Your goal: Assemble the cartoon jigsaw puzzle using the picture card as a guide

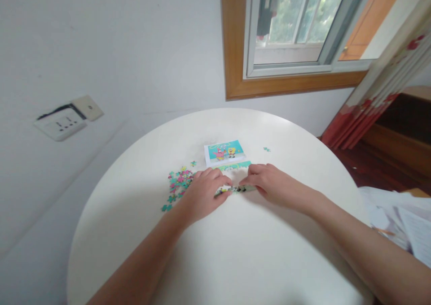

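A narrow strip of joined jigsaw pieces (235, 189) lies flat on the white round table (232, 255). My left hand (204, 189) has its thumb and fingers closed about the strip's left part. At the right end, my right hand (272, 185) pinches the same strip, its fingertips pointing inward. Just beyond both hands is a second joined strip, the teal top row (232, 166). Behind that rests a reference picture card (225, 152) with a pink and a yellow cartoon figure. My fingers cover parts of the lower strip.
Loose jigsaw pieces (178, 183) are heaped left of my left hand. A few teal pieces (266, 149) lie apart at the back right. The wall has a socket (62, 123) and a window (292, 27). Papers (397, 220) sit beyond the table's right edge.
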Available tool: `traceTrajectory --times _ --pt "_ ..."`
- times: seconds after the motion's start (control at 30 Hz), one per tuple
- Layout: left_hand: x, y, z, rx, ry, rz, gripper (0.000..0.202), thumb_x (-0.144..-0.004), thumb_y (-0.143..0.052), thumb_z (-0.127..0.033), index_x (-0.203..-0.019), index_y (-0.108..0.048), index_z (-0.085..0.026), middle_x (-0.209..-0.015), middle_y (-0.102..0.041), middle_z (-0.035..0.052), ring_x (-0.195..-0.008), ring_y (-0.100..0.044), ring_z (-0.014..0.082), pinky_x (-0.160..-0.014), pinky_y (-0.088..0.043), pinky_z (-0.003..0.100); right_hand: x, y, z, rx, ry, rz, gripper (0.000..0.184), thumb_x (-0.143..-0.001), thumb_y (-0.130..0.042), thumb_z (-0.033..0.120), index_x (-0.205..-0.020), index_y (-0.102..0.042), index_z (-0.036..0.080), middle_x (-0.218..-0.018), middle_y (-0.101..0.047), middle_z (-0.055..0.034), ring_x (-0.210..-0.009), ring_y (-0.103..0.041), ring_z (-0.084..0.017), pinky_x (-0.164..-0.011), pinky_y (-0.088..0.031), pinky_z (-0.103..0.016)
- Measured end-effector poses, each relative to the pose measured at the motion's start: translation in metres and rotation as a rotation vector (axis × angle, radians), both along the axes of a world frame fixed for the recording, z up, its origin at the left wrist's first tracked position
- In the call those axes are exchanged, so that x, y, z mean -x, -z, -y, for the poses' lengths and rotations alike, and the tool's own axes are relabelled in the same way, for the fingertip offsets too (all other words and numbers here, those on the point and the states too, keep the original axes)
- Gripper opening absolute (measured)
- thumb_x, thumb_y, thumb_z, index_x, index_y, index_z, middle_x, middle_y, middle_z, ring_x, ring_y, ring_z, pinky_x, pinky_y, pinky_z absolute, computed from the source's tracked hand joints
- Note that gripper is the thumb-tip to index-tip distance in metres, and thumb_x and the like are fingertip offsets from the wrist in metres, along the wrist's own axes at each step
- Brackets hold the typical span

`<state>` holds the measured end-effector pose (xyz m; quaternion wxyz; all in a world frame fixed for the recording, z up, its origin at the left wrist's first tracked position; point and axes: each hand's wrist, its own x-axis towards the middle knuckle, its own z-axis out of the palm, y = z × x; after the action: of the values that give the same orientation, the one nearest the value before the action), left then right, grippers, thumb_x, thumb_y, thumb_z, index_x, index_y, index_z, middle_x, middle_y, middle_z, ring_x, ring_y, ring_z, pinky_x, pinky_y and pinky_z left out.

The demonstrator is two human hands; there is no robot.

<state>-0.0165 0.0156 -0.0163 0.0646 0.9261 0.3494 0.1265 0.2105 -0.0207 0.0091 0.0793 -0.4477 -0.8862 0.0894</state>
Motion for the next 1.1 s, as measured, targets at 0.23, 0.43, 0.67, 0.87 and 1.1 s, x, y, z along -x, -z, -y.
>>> traceTrajectory --times 0.23,0.43,0.67,0.87,1.1 --pt "-0.003 -0.001 0.001 -0.012 -0.013 -0.018 0.016 -0.086 -0.053 -0.033 -0.098 -0.062 -0.025 -0.097 -0.058 0.0031 -0.1 -0.049 0.0223 -0.084 -0.035 0.035 0.005 -0.003 0.005 0.052 -0.045 0.086 0.045 -0.08 -0.047 0.003 -0.112 -0.065 0.029 -0.09 -0.058 -0.0048 -0.084 -0.056 -0.016 -0.075 -0.035 -0.028" --pt "-0.007 -0.008 0.005 -0.037 -0.039 -0.066 0.013 -0.085 -0.055 -0.032 -0.093 -0.063 -0.026 -0.095 -0.059 0.0025 -0.097 -0.05 0.0226 -0.082 -0.034 0.036 0.009 -0.002 0.006 0.059 -0.043 0.083 0.046 -0.08 -0.047 0.003 -0.114 -0.064 0.028 -0.089 -0.059 -0.0054 -0.087 -0.056 -0.016 -0.076 -0.036 -0.028" --pt "-0.015 -0.017 0.017 -0.084 -0.09 -0.139 0.01 -0.084 -0.056 -0.029 -0.089 -0.063 -0.023 -0.091 -0.059 0.0043 -0.095 -0.05 0.0247 -0.08 -0.035 0.039 -0.007 -0.011 -0.005 -0.023 0.076 -0.24 0.043 -0.082 -0.044 0.004 -0.117 -0.062 0.022 -0.094 -0.063 -0.0063 -0.081 -0.058 -0.014 -0.075 -0.042 -0.025" --pt "-0.005 -0.02 0.009 -0.051 -0.145 0.026 0.017 -0.086 -0.052 -0.032 -0.093 -0.065 -0.023 -0.092 -0.059 0.005 -0.092 -0.053 0.0221 -0.081 -0.039 0.036 -0.033 -0.014 -0.018 -0.007 0.454 -0.375 0.021 -0.082 -0.053 0.021 -0.094 -0.07 0.019 -0.086 -0.07 -0.0035 -0.075 -0.063 -0.016 -0.07 -0.047 -0.026" --pt "0.047 -0.029 -0.011 0.123 -0.202 -0.093 0.02 -0.08 -0.047 -0.019 -0.08 -0.066 -0.02 -0.078 -0.063 0.0023 -0.077 -0.057 0.0176 -0.073 -0.043 0.029 -0.039 0.002 -0.021 0.43 0.532 -0.447 0.012 -0.08 -0.049 0.014 -0.083 -0.06 0.017 -0.073 -0.07 -0.0034 -0.065 -0.067 -0.014 -0.054 -0.049 -0.021"
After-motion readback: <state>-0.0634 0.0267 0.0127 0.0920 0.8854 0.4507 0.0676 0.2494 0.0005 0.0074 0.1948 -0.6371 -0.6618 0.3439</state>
